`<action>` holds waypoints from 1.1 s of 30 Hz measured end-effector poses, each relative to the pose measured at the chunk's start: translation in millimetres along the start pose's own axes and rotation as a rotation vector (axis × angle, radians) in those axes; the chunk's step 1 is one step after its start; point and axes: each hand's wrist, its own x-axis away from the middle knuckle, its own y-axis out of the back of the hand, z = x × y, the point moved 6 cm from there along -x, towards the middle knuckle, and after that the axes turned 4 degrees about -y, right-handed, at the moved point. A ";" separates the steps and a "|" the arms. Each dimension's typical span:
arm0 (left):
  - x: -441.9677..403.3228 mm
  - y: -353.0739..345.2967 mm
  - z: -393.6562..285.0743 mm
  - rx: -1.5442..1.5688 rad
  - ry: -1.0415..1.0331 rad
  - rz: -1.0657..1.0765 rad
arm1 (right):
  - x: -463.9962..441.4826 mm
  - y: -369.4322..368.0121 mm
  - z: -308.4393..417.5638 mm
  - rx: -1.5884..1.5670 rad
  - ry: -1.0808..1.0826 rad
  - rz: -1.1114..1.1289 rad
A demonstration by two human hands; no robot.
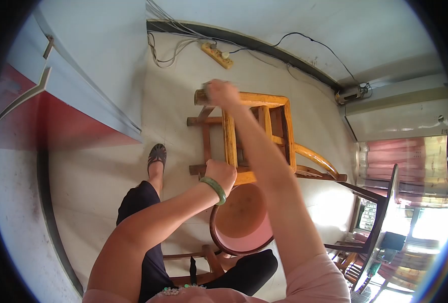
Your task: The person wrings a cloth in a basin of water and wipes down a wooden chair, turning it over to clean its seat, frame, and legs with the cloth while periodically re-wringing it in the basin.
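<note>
A wooden chair [230, 136] lies tipped over on the floor in front of me, its legs pointing left and its curved back to the right. My left hand [221, 174], below a green bangle [214, 190], is closed on the near side of the chair's frame. My right hand [221, 94] is at the far leg, closed and smeared by motion. Something greyish shows at its fingers, too blurred to name. Just below the chair stands a pink basin [239, 244] of cloudy brownish water, partly hidden by my right forearm.
A yellow power strip [217, 55] and loose cables lie along the far wall. A white and red cabinet-like unit [82, 111] stands at left. My shoe [157, 154] is left of the chair. At right are a dark chair [380, 217] and curtains [400, 166].
</note>
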 end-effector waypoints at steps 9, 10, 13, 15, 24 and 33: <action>5.5 0.5 3.7 -0.013 0.000 -0.073 | 60.9 1.1 63.0 0.252 0.498 -0.267; 5.0 1.0 4.0 -0.005 0.005 -0.076 | 64.0 1.0 64.0 0.253 0.506 -0.260; 4.2 -3.6 2.1 -0.015 -0.017 -0.021 | 72.0 -4.0 61.2 0.289 0.409 -0.240; 4.3 -0.6 1.5 -0.051 -0.018 -0.119 | 78.2 -2.7 57.9 0.159 0.357 -0.284; 2.2 5.7 -2.2 -0.037 -0.027 -0.267 | 64.4 -12.3 37.4 0.641 0.307 -0.050; 3.1 18.9 1.5 -0.040 0.003 -0.328 | 52.9 44.9 -66.6 0.361 -0.414 -0.133</action>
